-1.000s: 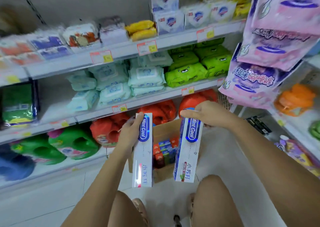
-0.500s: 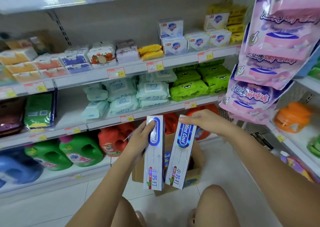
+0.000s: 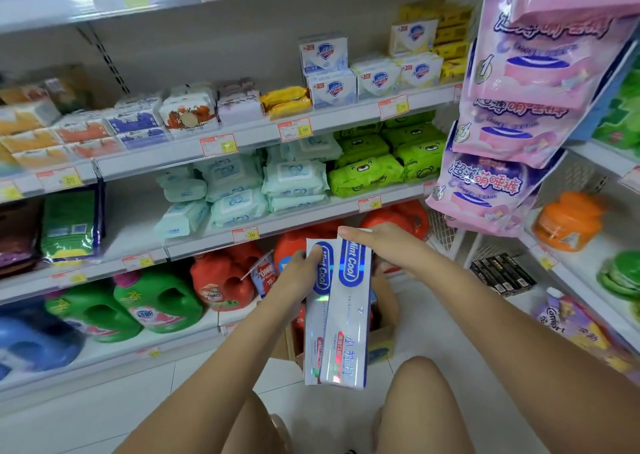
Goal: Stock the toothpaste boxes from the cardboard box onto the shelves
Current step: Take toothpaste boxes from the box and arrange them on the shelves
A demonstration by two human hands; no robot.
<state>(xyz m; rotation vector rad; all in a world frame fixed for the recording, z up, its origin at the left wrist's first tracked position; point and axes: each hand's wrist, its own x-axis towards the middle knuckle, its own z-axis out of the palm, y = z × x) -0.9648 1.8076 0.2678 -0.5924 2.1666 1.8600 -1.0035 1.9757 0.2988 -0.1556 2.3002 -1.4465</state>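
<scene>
Two long silver "Mint Cool" toothpaste boxes hang upright in front of me, side by side and overlapping. My left hand grips the left toothpaste box near its top. My right hand holds the top end of the right toothpaste box, which lies slightly over the left one. Behind and below them the open cardboard box stands on the floor, mostly hidden by the two boxes and my arms.
Shelves ahead carry soap, wet wipes and detergent jugs. A stretch of the middle shelf left of the wipes is bare. Pink hanging packs crowd the upper right. Black boxes sit on the floor to the right.
Both hands have brought the two toothpaste boxes together, from apart to overlapping, and lifted them. My view has tilted upward, showing more of the upper shelves.
</scene>
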